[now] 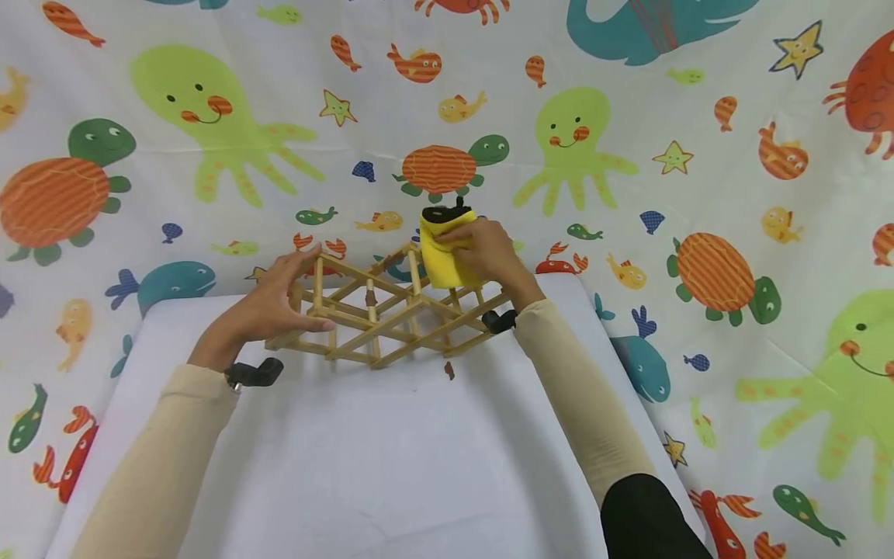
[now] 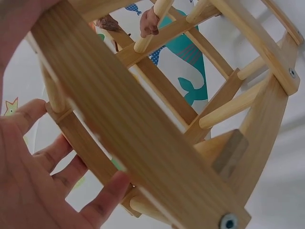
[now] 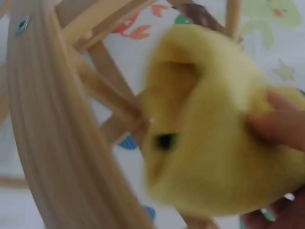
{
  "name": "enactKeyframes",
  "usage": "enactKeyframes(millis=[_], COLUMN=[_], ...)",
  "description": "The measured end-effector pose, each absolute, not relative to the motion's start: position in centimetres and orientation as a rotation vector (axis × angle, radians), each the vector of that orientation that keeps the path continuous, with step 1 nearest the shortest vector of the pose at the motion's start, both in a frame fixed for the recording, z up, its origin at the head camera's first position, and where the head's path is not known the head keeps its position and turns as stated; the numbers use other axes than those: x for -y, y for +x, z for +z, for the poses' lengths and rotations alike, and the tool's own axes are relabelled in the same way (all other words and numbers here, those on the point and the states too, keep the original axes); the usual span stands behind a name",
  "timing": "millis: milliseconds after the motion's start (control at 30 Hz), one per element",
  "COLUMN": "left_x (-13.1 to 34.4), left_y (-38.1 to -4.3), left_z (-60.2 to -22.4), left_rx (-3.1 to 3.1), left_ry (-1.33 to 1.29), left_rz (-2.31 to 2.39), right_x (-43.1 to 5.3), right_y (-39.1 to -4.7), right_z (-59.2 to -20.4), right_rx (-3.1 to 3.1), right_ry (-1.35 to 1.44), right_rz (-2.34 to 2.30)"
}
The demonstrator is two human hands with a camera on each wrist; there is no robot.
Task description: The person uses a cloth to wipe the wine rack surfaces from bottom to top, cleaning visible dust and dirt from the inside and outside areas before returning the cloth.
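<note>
Currently, the left hand (image 1: 274, 301) grips the wooden rack (image 1: 384, 320) widely; the right hand (image 1: 490, 250) pinches a soft-looking yellow cloth (image 1: 443, 260). The rack (likely light, stiff) seems best held by its end slat (image 2: 128, 114).

bright yellow cloth (image 1: 445, 262), pale tan rack (image 2: 128, 105) with lengthwise grain, brown lump (image 2: 149, 22), beige sleeves (image 1: 157, 458), white table (image 1: 391, 450), white backdrop (image 1: 489, 85) printed with lime octopuses (image 1: 188, 81), orange-shelled green turtles (image 1: 438, 168), teal whales (image 1: 178, 284), orange-red crabs (image 1: 876, 85), striped orange fish (image 1: 419, 68), yellow stars (image 1: 338, 107)
</note>
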State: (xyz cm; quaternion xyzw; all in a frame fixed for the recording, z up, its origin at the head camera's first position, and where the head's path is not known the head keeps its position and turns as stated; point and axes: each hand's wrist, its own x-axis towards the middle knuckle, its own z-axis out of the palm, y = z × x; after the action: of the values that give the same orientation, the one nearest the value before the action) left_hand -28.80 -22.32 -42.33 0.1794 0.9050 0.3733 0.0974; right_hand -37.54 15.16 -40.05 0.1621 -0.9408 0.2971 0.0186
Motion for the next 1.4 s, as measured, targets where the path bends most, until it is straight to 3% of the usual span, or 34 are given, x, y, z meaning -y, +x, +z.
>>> enactKeyframes(millis=[167,500,767,1000,1100,1267,1400], left_x=[22.5,21.8,21.9,22.2,22.1,22.1,22.2], left_y=[-28.7,-28.9,-28.8,-28.8,-28.8,-28.7,-28.5], left_z=[-42.3,-42.2,-42.1,-42.2,-42.3,-42.5,-42.6], left_rx=[-2.688,-2.688,-2.689,-2.702,-2.701,-2.712,-2.718], left_ry=[0.504,0.523,0.504,0.478,0.478,0.489,0.476], left_rz=[1.102,1.067,1.098,1.129,1.126,1.121,1.122], right_x=[-14.6,-16.1,-15.7,-16.6,-16.7,-16.1,-15.9], right_y=[-37.7,-37.2,-36.8,-36.7,-36.8,-37.1,-37.0], right_z=[-40.6,-39.8,-41.0,-39.6,-39.3,-40.5,-40.8], right_rx=[2.808,3.096,3.132,3.304,3.258,3.166,3.264], right_ry=[0.61,0.563,0.543,0.835,0.809,0.656,0.741], right_rz=[1.287,0.521,0.621,0.778,0.886,0.673,0.612])
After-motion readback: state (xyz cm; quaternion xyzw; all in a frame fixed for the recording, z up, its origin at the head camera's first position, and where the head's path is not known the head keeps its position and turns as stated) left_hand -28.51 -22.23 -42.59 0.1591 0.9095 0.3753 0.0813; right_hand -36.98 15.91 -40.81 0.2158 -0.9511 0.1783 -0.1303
